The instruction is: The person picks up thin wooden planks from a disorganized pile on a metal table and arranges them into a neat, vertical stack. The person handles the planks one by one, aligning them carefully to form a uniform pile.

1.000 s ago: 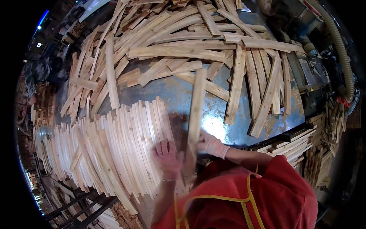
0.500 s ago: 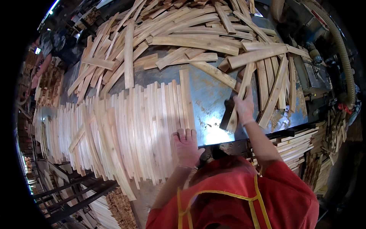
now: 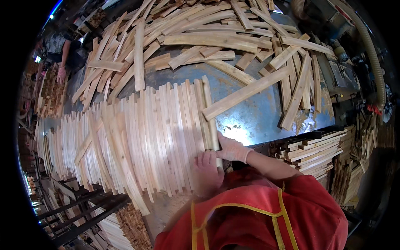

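A long row of pale wooden strips (image 3: pixel 154 133) lies side by side on the metal table. At the row's right end, a wooden strip (image 3: pixel 211 121) stands against its neighbours. My right hand (image 3: pixel 233 149) is closed on the near part of this end strip, its fingers at the right side. Beside it, my left hand (image 3: pixel 206 168) rests, slightly blurred, on the near ends of the strips, fingers stretched out. Another wooden board (image 3: pixel 248 93) lies slanted on the table, its lower left end close to the end strip.
A loose heap of boards (image 3: pixel 212 41) covers the far side of the metal table (image 3: pixel 266 108). Stacked strips (image 3: pixel 314 152) stand below its right edge. A ribbed hose (image 3: pixel 371 54) hangs by machinery at right. Another person's hand (image 3: pixel 61 76) shows at far left.
My right hand has come left with a strip, which now lies at the row's end. A board at the right has swung down across the table. My left hand has shifted slightly nearer me.
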`<state>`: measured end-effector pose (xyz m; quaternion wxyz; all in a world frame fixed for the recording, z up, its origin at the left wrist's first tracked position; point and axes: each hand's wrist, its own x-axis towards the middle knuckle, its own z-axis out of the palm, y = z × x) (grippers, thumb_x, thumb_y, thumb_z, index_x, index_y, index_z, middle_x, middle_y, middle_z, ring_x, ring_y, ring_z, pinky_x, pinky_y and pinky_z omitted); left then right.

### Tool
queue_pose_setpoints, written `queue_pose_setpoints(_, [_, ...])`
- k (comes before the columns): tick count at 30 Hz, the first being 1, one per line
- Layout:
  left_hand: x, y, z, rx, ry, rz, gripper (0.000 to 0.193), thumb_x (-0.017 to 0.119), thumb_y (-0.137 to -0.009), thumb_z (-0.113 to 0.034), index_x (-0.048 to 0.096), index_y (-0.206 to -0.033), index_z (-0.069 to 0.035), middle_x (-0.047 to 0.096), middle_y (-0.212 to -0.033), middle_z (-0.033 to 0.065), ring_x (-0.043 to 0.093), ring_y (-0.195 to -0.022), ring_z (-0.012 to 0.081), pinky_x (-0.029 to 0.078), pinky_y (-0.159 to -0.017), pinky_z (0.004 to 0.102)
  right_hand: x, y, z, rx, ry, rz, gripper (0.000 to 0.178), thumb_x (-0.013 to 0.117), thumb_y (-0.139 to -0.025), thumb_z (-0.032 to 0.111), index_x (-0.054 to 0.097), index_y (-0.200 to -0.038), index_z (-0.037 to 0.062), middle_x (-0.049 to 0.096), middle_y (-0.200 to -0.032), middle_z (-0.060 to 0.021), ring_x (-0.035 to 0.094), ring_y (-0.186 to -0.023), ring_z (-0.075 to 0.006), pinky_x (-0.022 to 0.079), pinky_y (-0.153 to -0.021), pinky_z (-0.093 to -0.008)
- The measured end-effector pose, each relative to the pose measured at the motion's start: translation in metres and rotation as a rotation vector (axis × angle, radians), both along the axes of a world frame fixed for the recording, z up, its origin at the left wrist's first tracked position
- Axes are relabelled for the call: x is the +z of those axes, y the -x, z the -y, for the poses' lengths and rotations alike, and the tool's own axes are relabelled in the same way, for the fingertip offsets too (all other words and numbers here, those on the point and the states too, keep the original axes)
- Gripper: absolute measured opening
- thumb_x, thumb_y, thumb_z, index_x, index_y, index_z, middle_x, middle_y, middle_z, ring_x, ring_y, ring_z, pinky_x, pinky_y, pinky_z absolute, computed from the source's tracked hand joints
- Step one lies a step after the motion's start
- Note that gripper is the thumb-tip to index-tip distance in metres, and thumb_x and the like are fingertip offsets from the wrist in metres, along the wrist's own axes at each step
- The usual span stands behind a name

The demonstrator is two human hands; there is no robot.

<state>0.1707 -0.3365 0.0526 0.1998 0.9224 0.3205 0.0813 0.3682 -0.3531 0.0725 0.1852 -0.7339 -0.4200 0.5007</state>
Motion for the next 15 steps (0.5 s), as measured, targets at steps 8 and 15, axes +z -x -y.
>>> queue_pose_setpoints(8, [-0.006,-0.042,-0.019,0.083,-0.112,-0.263,0.081,0.073,-0.081,-0.034,0.051,-0.152,-0.002,0.051,-0.153,0.0194,0.04,-0.149,0.0421,0.025,-0.128,0.0605,0.01,-0.16,-0.051,0.255,-0.558,0.971,0.056,0.075,-0.088,0.031,0.064,-0.141,0.0146,0.074,-0.122,-0.0148,0.071,-0.115,-0.0363,0.052,-0.104,-0.0465])
queue_pose_setpoints(15, [-0.021,-0.066,0.004,0.138,-0.269,-0.451,0.066,0.075,-0.084,-0.032,0.057,-0.142,-0.005,0.054,-0.144,0.0183,0.047,-0.142,0.0425,0.032,-0.123,0.0636,0.052,-0.197,-0.061,0.427,-0.201,0.738,0.069,0.074,-0.09,0.044,0.058,-0.151,0.0155,0.073,-0.125,-0.0161,0.069,-0.122,-0.0367,0.052,-0.106,-0.0468])
